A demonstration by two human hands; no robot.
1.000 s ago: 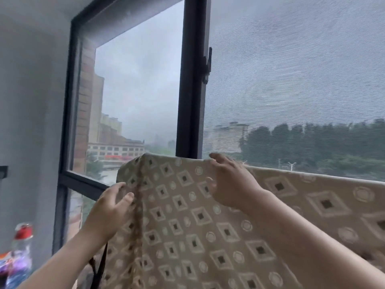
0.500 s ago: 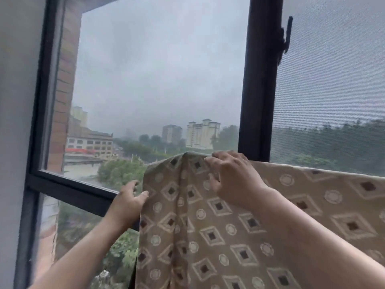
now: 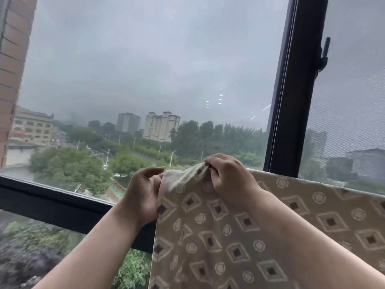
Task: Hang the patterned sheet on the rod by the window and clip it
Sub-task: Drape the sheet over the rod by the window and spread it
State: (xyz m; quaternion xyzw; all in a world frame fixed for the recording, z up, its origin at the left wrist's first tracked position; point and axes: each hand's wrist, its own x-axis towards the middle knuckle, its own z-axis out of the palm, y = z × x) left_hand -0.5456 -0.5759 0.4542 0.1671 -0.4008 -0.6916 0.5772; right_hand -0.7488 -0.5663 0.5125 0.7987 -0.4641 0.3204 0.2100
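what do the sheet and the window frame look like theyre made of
Sheet: woven cloth, matte beige with printed diamonds and circles; it bunches and folds softly under the right hand. Window frame: probably painted or coated metal, dark, smooth, straight-edged, with a slight sheen; plastic can't be ruled out.

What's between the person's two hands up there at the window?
In the head view, a bunched top corner of the patterned sheet spans the gap between the left hand and right hand. No clip is visible.
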